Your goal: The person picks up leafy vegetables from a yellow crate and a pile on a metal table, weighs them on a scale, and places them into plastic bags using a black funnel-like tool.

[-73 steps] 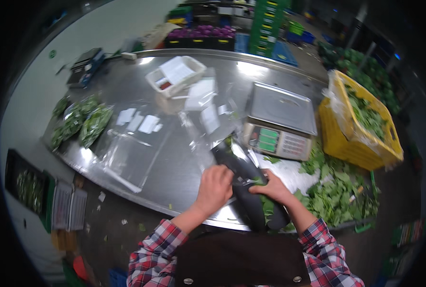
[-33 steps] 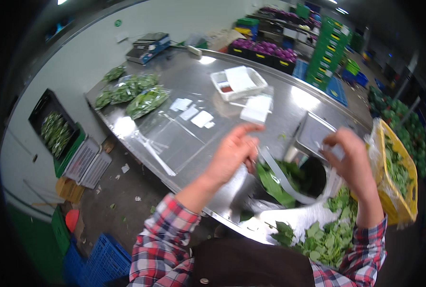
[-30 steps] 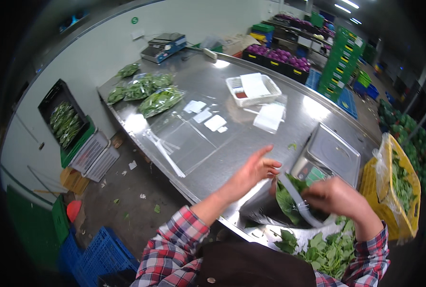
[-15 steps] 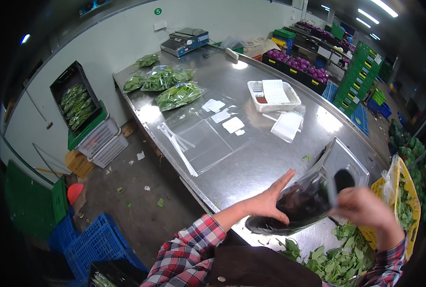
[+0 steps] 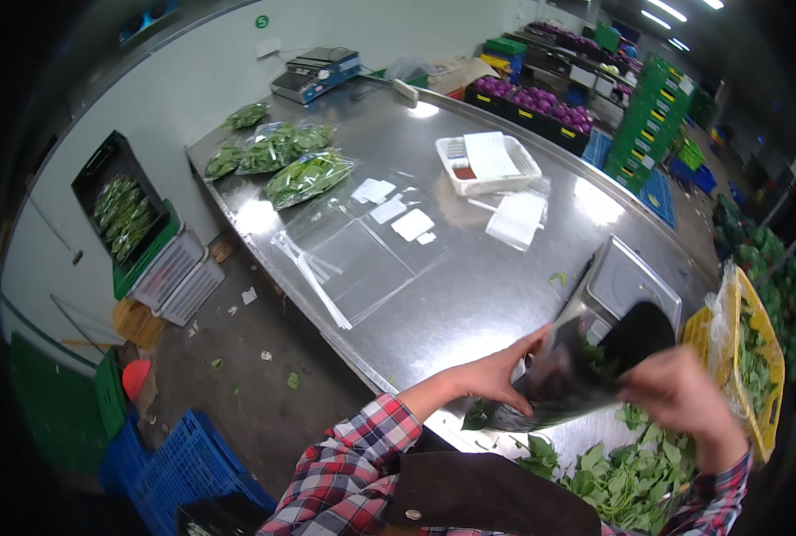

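Observation:
A dark, glossy flexible sheet (image 5: 645, 332) is curled into a tube that lies tilted over the near edge of the steel table. Green leaves show inside its upper mouth and at its lower left end. My left hand (image 5: 496, 371) cradles the tube from the left, thumb and fingers on its side. At the upper right rim, my right hand (image 5: 679, 389) is closed on the sheet's edge; motion blurs its fingers. Loose leafy greens (image 5: 630, 478) lie below the right hand. Just beyond the tube sits a weighing scale (image 5: 634, 277) with a metal top, partly hidden by the sheet.
On the steel table (image 5: 496, 304) lie clear bags (image 5: 362, 259), white labels (image 5: 411, 225), filled bags of greens (image 5: 308, 179) and a white basket (image 5: 496, 183). A yellow crate (image 5: 764, 402) of greens stands at right, blue crates (image 5: 179, 469) at lower left.
The dark tube has shifted and its mouth has opened wider, with leaves now showing inside and at the lower end. My right hand has moved slightly right. The whole view has shifted a little.

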Action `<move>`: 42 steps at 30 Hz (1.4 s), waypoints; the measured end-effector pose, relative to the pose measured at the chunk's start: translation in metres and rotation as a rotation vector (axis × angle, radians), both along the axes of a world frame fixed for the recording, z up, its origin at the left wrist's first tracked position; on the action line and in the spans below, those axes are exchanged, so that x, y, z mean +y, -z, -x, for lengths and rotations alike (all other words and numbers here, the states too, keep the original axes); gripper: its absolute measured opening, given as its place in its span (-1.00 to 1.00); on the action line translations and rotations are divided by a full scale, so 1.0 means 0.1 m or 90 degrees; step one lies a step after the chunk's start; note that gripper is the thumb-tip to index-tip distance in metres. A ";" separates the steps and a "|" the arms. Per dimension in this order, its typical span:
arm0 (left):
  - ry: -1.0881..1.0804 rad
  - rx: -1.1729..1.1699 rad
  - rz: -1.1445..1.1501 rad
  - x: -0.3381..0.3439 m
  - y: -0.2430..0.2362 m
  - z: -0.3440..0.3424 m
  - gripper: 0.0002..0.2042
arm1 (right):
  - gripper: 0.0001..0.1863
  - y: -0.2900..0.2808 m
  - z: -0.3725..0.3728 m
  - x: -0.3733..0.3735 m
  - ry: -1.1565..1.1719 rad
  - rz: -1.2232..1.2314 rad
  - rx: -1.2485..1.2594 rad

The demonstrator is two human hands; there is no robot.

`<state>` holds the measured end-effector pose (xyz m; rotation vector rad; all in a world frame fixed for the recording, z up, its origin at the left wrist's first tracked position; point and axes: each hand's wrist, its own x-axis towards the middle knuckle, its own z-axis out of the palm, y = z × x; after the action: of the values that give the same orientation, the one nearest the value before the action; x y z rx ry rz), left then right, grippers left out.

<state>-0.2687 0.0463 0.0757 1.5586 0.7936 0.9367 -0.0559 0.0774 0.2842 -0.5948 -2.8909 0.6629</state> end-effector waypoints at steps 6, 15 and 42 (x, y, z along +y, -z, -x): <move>-0.117 -0.222 0.066 0.22 0.09 0.00 -0.08 | -0.64 -1.06 -0.81 1.08 0.476 -0.383 0.352; -0.115 -0.084 0.195 0.49 0.48 -0.19 -0.32 | -0.68 -0.85 -0.75 1.05 0.269 -0.275 0.360; -0.048 0.045 0.339 0.01 0.81 0.62 -0.50 | -0.66 1.57 -0.13 1.04 0.231 0.600 0.574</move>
<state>-0.3310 0.0475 -0.0056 1.1055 1.0578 0.6527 -0.0425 0.1811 0.1268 -0.6274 -1.4986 1.6711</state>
